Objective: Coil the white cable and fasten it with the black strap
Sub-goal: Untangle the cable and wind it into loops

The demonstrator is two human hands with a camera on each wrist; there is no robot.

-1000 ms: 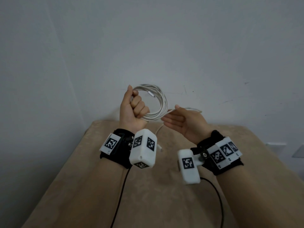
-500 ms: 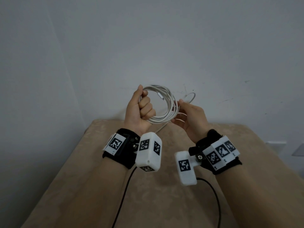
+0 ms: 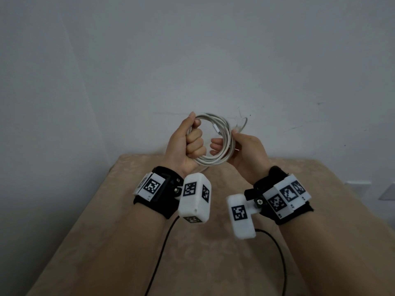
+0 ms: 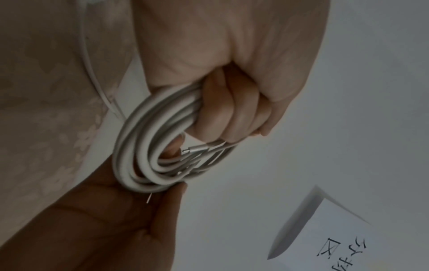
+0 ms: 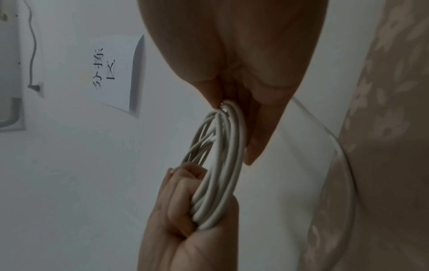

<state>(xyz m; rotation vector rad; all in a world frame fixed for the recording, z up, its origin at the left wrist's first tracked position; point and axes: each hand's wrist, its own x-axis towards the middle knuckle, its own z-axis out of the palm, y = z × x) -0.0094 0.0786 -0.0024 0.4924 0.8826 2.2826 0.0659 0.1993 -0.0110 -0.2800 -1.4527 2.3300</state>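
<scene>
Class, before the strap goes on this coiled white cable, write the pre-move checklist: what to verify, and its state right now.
1. Left hand grips one side of the cable loops in a fist: ok.
2. Right hand pinches the opposite side: ok.
3. All of the cable wound in: not ok; a loose length trails beside the coil toward the beige cloth.
4. One plug end tucked inside the coil: ok.
5. Black strap within reach: cannot tell; none is visible.
6. A hand free to take the strap: not ok.
</scene>
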